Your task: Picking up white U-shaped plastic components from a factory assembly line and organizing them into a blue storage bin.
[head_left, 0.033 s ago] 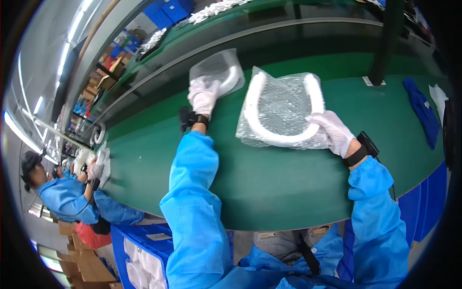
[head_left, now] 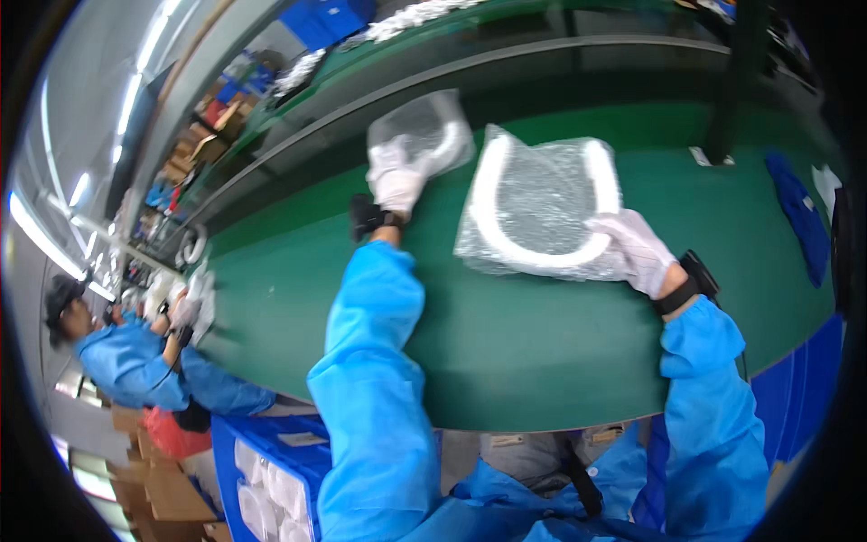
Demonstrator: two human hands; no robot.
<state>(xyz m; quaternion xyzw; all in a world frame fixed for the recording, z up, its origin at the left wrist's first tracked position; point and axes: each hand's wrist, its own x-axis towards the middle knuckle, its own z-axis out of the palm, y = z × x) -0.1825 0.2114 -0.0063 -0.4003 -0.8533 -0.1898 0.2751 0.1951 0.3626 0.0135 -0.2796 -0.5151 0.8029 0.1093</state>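
Observation:
A white U-shaped part point(head_left: 492, 212), much like an open-front toilet seat, lies in a clear bubble-wrap bag point(head_left: 549, 194) on the green bench. My right hand point(head_left: 637, 248), in a white glove, pinches the bag and the part at the near right edge. Farther off to the left, my gloved left hand point(head_left: 396, 176) grips a second clear bag point(head_left: 411, 122) by its near side. A curved white piece point(head_left: 444, 149) shows inside that bag, slightly blurred; the fingertips are partly hidden.
The green bench point(head_left: 533, 361) curves around me. Dark blue cloth point(head_left: 799, 217) lies at the right, near a dark post point(head_left: 733, 99). Below left stands a blue crate point(head_left: 312, 452) with wrapped white pieces. A co-worker in blue point(head_left: 131, 361) works at the far left.
The whole picture has shifted slightly to the right. Both hands keep their hold, and the bag under the right hand stays where it was on the bench.

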